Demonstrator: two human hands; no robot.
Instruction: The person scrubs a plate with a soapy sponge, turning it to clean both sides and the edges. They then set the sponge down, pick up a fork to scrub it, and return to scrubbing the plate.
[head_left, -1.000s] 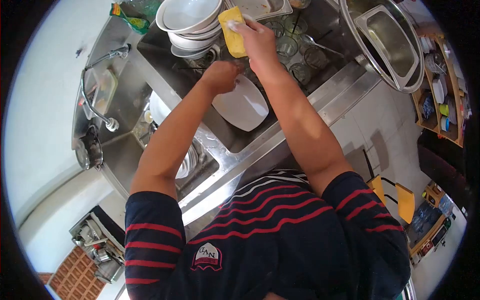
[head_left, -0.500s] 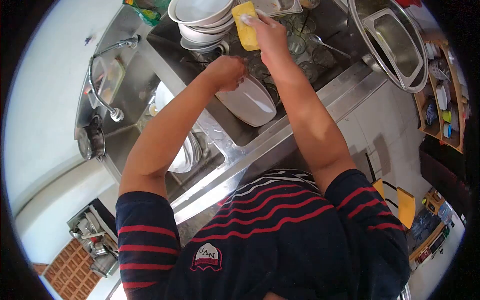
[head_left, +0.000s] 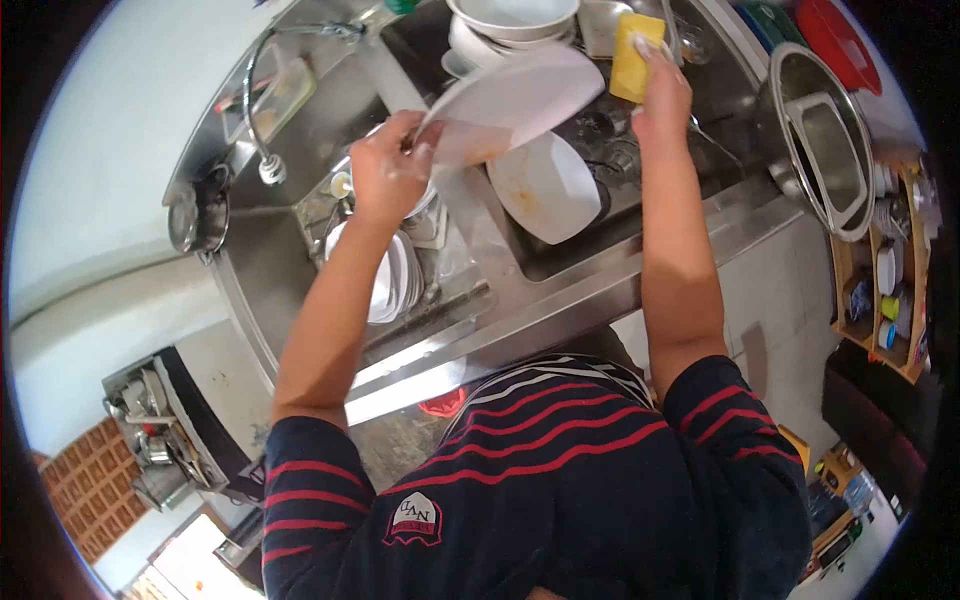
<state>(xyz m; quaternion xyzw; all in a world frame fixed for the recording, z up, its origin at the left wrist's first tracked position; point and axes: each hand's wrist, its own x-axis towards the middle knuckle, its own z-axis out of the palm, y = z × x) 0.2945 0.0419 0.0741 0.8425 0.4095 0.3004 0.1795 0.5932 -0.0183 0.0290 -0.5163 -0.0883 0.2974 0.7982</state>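
Note:
My left hand (head_left: 388, 168) grips one edge of a white plate (head_left: 530, 95), tilted above the sink, with an orange-brown smear near its lower edge. In my right hand (head_left: 663, 98) is a yellow sponge (head_left: 627, 62), with some white foam by the fingers. The sponge is apart from the plate. Below the raised plate, a second white plate (head_left: 553, 195) with yellowish stains leans in the right sink basin (head_left: 535, 262). Behind the raised plate stand stacked white bowls (head_left: 515, 15), partly covered by it.
The left basin holds a stack of white plates (head_left: 398, 285). A faucet with a hose (head_left: 255, 110) curves over that side, near a metal pot (head_left: 205, 215). At the right edge rests a large metal bowl (head_left: 785, 150) with a metal pan (head_left: 835, 160) inside.
My left hand has lifted the plate out of the basin and moved left, uncovering a stained plate. My right hand still carries the sponge. The camera view has shifted.

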